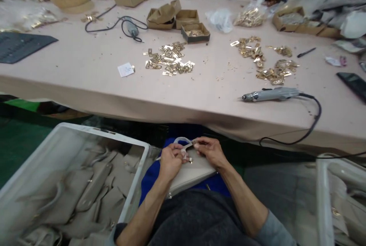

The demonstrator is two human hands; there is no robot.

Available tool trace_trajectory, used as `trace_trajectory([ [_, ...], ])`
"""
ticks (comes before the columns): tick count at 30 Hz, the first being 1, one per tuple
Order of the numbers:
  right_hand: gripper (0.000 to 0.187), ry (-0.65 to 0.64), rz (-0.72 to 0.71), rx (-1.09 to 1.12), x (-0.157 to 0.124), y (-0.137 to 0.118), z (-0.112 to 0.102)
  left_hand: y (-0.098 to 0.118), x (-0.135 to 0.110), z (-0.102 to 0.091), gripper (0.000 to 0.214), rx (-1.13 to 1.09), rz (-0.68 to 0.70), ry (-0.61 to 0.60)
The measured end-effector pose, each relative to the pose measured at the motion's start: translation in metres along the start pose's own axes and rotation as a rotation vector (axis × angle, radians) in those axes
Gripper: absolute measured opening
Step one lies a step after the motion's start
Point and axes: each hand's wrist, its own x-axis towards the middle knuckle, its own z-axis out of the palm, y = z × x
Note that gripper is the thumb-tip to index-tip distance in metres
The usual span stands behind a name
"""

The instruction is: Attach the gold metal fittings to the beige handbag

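Observation:
A pale beige bag (pixel 191 173) lies on my lap below the table edge. My left hand (pixel 170 161) is closed on the bag's curved strap handle (pixel 183 141) near a small gold fitting. My right hand (pixel 208 150) pinches the same handle from the right side, fingers pressed together. Both hands sit close together over the bag's top edge.
A white crate (pixel 134 185) of beige bag pieces stands at my left, another crate (pixel 323 196) at my right. On the pink table (pixel 85 74) lie a grey electric screwdriver (pixel 271 94) with cord, piles of gold fittings (pixel 170 60), small cardboard boxes (pixel 195 32) and a dark phone (pixel 353 82).

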Motion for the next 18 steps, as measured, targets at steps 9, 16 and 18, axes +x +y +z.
trace_trajectory([
  [9,0.023,-0.258,-0.148,-0.267,-0.002,-0.027,0.005,-0.011,-0.014,0.002,0.024,-0.162,-0.072,0.033],
  [16,0.028,-0.263,0.010,-0.207,0.001,-0.030,0.010,-0.013,-0.020,0.004,0.042,-0.198,-0.051,0.036],
  [18,0.026,-0.272,-0.001,-0.229,0.002,-0.034,0.010,-0.014,-0.023,0.004,0.041,-0.193,-0.053,0.031],
])
